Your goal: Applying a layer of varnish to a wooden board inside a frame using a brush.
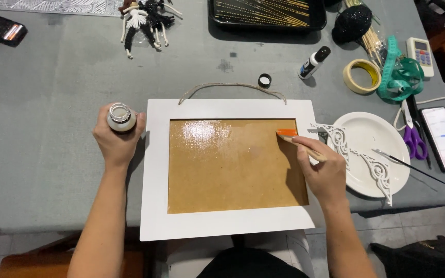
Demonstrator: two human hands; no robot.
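Observation:
A white picture frame (155, 170) with a brown board panel (233, 170) lies flat on the grey table, a twine loop (233, 86) at its top edge. The panel's upper part shines wet. My right hand (325, 172) holds a wooden-handled brush whose orange bristles (286, 133) touch the panel's upper right corner. My left hand (115, 139) grips a small open glass jar (121, 117) just left of the frame.
Right of the frame a white oval plate (372, 139) carries white ornate corner pieces (356, 154) and a thin brush (410, 167). Purple scissors (413, 136), a phone (444, 138), tape roll (361, 75), glue bottle (313, 62), black cap (264, 80) and a tray of sticks (266, 13) lie beyond.

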